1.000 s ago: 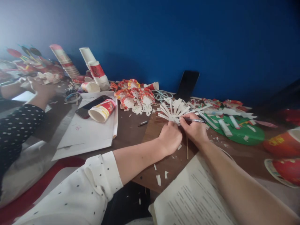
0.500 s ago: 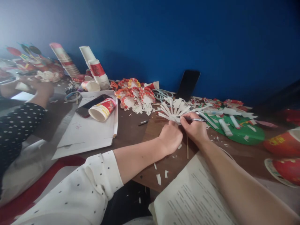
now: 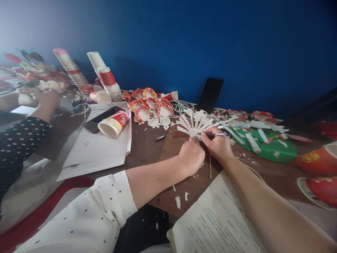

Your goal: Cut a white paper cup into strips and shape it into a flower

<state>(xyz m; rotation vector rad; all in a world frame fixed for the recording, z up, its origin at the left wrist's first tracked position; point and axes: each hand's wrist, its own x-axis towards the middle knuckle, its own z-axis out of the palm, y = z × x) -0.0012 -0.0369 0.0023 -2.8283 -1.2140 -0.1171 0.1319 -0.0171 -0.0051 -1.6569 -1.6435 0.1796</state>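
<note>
A white paper cup cut into strips spreads out like a fan over the brown board. My left hand is closed at its near edge and grips it, with the fingertips partly hidden. From the right, my right hand closes round a dark pen, its tip end beside the middle of the cut cup. Below, between my hands, a thin wooden stick shows; where its upper end goes is hidden. A pen cap lies to the left on the table.
Red-and-white cut paper pieces heap up behind. On the left are a white folder, a phone, a paper cup and stacked cups. A green disc bears scraps. A co-worker's hands work at far left.
The pen in my right hand has shifted very slightly against the cut cup. The view has moved a little; both hands keep their holds.
</note>
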